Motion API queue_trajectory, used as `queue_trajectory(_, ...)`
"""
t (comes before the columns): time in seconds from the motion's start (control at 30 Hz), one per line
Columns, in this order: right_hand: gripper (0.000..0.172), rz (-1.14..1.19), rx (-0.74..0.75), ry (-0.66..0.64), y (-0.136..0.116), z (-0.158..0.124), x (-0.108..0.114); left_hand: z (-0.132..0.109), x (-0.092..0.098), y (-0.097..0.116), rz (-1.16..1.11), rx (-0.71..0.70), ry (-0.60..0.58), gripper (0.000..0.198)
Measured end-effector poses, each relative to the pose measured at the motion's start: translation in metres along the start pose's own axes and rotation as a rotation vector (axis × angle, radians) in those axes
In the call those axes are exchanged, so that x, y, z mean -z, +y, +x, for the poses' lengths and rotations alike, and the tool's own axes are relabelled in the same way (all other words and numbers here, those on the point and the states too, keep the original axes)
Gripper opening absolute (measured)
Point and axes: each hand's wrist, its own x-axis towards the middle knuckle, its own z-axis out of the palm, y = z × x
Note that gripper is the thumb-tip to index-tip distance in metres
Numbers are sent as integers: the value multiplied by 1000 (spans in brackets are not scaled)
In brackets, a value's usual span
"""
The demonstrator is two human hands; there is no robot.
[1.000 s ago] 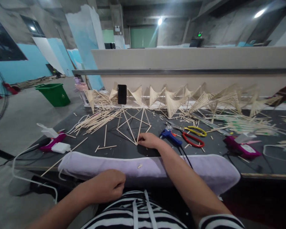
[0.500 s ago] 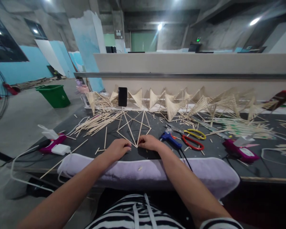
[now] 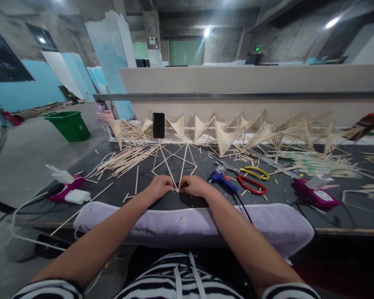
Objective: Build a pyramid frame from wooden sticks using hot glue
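Note:
A frame of thin wooden sticks stands on the dark table, its nearest corner pointing at me. My left hand pinches this corner from the left, fingers closed on the sticks. From the right, my right hand grips the same corner with its fingertips. The two hands almost meet there. To the right lie a blue glue gun and scissors with one red and one yellow handle. A loose stick lies left of the frame.
Finished-looking fan-shaped stick models line the back, beside an upright black phone. Stick piles lie at left. Purple power strips with cables flank the work area. A lilac cushion covers the front edge.
My left hand has moved right and closed onto the near corner of the frame. My right hand stays at that corner. The view has shifted slightly.

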Motion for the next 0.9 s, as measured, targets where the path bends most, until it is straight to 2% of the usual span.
queue_trajectory(0.73,18,-58,-9,6,-2,3,-3,3,0,3,65,-1,-20,5)
queue_trajectory(0.9,16,-35,-7,-11,-1,1,-1,-9,4,7,59,11,0,11)
